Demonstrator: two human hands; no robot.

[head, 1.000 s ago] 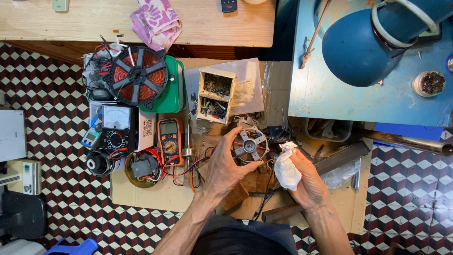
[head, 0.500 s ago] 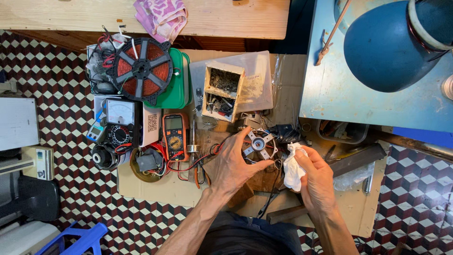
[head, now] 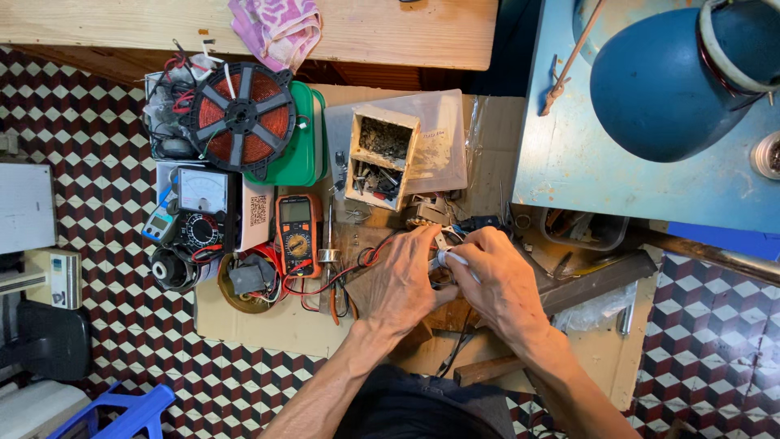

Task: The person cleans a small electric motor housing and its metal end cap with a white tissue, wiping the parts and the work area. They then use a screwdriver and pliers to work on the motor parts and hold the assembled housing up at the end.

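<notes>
Working low over a cardboard sheet (head: 268,325) on the checkered floor (head: 89,146), the person brings both hands together at its middle. The left hand (head: 402,280) comes in from below, palm down, fingers curled and closed around a small metal part (head: 443,244), which shows only as a sliver between the two hands. The right hand (head: 496,280) meets it from the other side, fingers bent and pinched on a white rag (head: 455,258), pressed against the part. How firmly either hand grips cannot be told; the part itself is mostly hidden by the knuckles. Both forearms run down to the bottom edge of the view, forming a narrow V over the dark clothing.

Edges and room:
- Just above the hands stands a small wooden box (head: 380,158) with two compartments of loose bits, resting on a clear plastic lid (head: 443,138).
- To the left, close by, lies an orange multimeter (head: 296,234), its red and black leads (head: 341,276) trailing toward the left hand.
- Further left: an analog meter (head: 201,203), a copper coil disc (head: 242,118) on a green case (head: 305,150).
- To the right, a dark metal bar (head: 601,280) lies at a slant, near the right wrist.
- Upper right, a blue bench (head: 569,162) with a blue lamp shade (head: 658,85) overhangs the area.
- A wooden plank (head: 390,32) with a pink cloth (head: 276,28) closes the top.

Free cardboard shows mainly below the multimeter and to the lower right of the right forearm.
</notes>
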